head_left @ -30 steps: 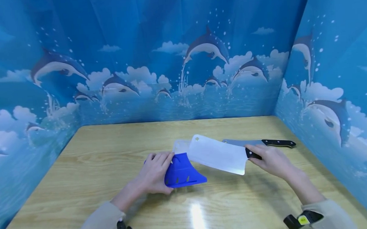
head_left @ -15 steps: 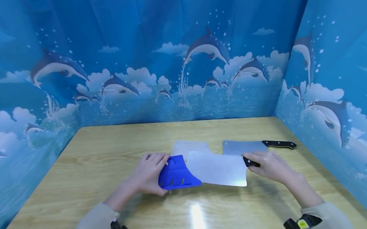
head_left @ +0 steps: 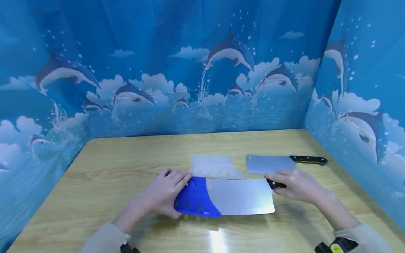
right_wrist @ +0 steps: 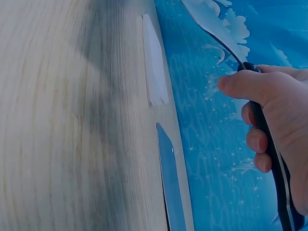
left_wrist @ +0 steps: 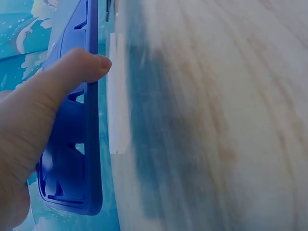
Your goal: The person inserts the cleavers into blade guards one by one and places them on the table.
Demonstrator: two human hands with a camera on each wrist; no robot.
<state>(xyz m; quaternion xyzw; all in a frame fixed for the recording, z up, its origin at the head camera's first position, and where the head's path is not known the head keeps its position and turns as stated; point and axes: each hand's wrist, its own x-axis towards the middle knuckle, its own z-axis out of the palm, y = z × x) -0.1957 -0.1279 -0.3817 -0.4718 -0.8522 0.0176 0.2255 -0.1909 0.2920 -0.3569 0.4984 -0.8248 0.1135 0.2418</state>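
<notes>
lower centre: cleaver [head_left: 242, 197] swings level, its end now meeting sheath [head_left: 195, 196], seemingly lined up | left hand [head_left: 167, 191]: fingers pinch sheath | right hand [head_left: 295, 183]: fingers wrap handle [head_left: 275, 184]

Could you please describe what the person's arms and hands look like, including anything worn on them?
The left hand and right hand are bare, without gloves. Each arm has a pale greyish-beige sleeve ending short of the hand. A small black device sits at the left cuff; a similar black unit at the right cuff carries a yellow label, too small to read.
</notes>
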